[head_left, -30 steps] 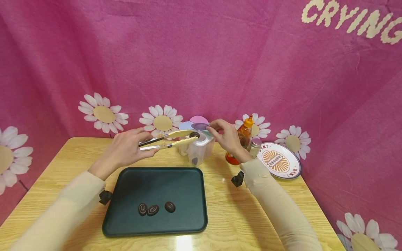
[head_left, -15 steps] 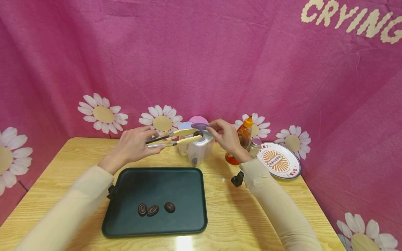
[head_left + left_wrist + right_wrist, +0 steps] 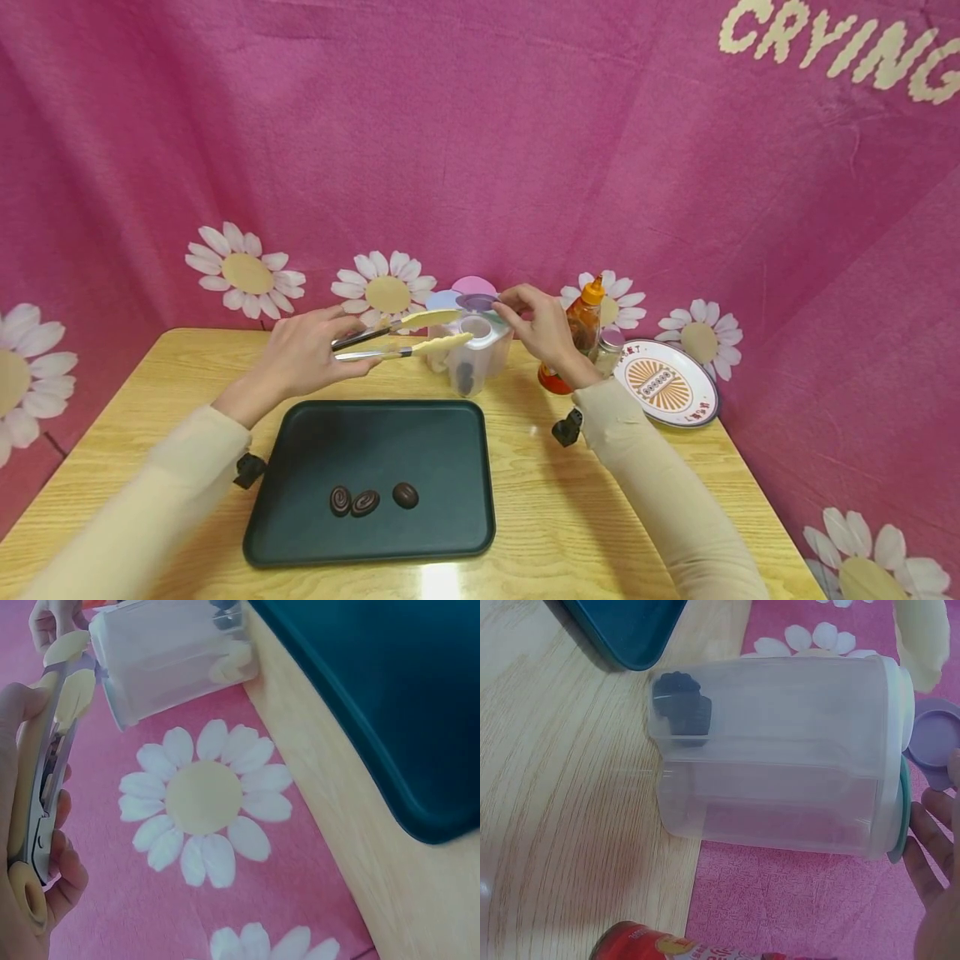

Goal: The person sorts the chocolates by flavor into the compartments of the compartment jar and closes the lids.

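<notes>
A tray is set at the near middle of the surface, with three cookies lying in its near half. Behind its far right corner a container is placed, with cookies inside at its bottom. A sauce bottle and a small jar are found to its right, and a plate farther right. Tongs are held above the surface, left of the container.

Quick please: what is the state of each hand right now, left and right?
Left hand: grips the tongs, whose tips are empty.
Right hand: pinches the purple flap lid of the clear container, holding it open.
</notes>
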{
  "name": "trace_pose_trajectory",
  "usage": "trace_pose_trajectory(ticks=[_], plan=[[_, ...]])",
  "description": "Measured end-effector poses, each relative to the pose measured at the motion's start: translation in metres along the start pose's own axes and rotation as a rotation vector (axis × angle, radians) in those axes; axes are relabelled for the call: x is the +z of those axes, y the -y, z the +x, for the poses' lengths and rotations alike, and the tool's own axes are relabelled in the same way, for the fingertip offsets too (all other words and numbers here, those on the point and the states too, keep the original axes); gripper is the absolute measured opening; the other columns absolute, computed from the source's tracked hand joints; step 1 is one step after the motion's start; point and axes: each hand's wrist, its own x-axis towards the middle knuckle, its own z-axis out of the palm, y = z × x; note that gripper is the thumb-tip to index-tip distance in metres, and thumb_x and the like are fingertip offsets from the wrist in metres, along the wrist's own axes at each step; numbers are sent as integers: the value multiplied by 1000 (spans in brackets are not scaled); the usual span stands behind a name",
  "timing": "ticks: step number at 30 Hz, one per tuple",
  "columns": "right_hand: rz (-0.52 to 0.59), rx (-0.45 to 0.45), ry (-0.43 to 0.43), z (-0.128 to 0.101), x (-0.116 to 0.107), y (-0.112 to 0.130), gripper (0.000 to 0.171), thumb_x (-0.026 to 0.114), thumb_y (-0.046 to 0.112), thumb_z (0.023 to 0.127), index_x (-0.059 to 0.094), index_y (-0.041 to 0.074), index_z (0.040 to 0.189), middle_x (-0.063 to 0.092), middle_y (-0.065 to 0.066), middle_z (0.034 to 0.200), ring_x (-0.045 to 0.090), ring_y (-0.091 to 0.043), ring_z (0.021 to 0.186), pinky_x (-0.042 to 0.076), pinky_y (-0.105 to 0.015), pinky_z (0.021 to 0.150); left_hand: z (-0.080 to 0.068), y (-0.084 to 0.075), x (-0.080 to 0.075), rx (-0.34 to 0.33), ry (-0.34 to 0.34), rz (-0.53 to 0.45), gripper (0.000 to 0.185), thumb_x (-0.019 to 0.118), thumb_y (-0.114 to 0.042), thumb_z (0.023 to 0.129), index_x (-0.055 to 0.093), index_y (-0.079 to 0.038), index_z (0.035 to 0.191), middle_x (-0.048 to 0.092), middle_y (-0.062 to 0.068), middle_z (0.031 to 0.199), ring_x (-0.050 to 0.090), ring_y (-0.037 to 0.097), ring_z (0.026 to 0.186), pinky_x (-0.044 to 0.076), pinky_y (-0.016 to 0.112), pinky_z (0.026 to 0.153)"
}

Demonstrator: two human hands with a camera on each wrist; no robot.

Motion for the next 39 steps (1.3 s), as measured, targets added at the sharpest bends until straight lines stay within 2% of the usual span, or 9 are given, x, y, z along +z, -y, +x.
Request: trace_pose_trajectory(ticks=[5,10,19,26,32,39], plan=[[-2,1,0,0,-1,1,17,75,20,98,76,6,108,80,-12,101,77,-26,90,63,-42,83,-17,5,-7,-16,10,29,48,87,-44,80,79,-10,112,73,7,91,54,15,65,40,26,54],[1,-4,5,0,-1,1,17,76,20,98,75,6,108,80,-12,101,76,-26,90,63,-41,81,-36,10,-14,0,14,63,47,88,-44,78,78,-10,109,72,6,89,55,15,65,40,26,54],[-9,-9,6,-1,-2,1,19,75,21,99,76,6,109,79,-12,102,75,-26,89,63,-40,80,-68,12,-21,69,10,113,46,90,-47,73,79,-13,103,70,2,82,47,9,60,34,23,50],[-10,-3,15,-1,-2,2,20,75,22,99,75,6,110,79,-12,103,75,-26,89,63,-40,80,-87,8,-28,107,69,128,44,90,-52,72,79,-19,99,60,-7,76,43,4,61,32,21,49],[-19,-9,2,-1,-1,1,19,75,22,99,76,6,110,79,-11,102,75,-25,87,62,-35,78,-104,5,-26,172,91,131,40,90,-54,70,79,-24,96,53,-13,72,34,-2,58,25,18,48],[-9,-16,4,0,-1,0,19,75,21,99,75,6,109,79,-12,102,75,-25,87,63,-41,78,-120,4,-18,216,153,86,40,89,-57,72,79,-26,95,63,-13,79,35,-6,61,29,17,50]])
